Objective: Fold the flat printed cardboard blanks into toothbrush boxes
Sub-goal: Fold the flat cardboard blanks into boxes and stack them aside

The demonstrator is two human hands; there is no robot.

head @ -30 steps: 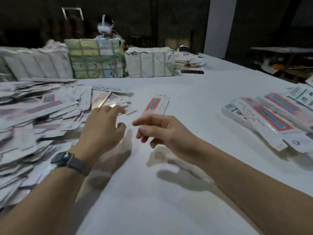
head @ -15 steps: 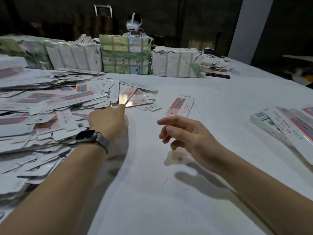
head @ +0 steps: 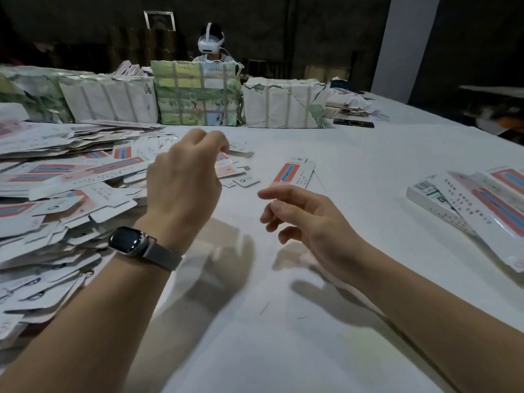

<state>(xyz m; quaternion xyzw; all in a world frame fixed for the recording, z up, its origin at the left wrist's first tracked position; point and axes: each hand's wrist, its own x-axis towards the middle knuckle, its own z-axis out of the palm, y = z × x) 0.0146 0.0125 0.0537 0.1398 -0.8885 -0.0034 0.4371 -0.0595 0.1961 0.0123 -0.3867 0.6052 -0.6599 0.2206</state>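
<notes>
Since the blanks [head: 71, 177] are thin printed card, I'd judge them light, stiff along the length, springy at the creases and slick on the glossy print; corners and tabs crush easily. They lie in a loose heap left of the left hand [head: 184, 182], spilling under and just past its fingers [head: 218, 140]. One single blank [head: 293, 174] lies flat and apart, just beyond the right hand [head: 306, 219].

Left fingers are curled downward over the heap's edge; the tips are blurred and hidden behind the knuckles, so I can't tell whether they pinch a card or hold nothing. Right hand hovers off the bench [head: 368, 154], fingers loosely bent, holding nothing.

Where to hold, as I judge it: pinch a long edge near mid-length to peel one card off the heap, since flat cards on a flat surface give no purchase from above; slide it to an overhang or lift a tab first. Fold along the score lines, thumbs on the panel, not on the end flaps.

Bench is covered in white sheet, smooth, low grip, so cards slide. Finished boxes [head: 467, 199] stack well right of the right fingers. Wrapped bundles [head: 195, 95] line the far side beyond both hands, another person [head: 211, 42] with a headset behind them. Room is dark, with a pale pillar [head: 402, 43] far right. A watch [head: 127, 241] sits on the left wrist.
</notes>
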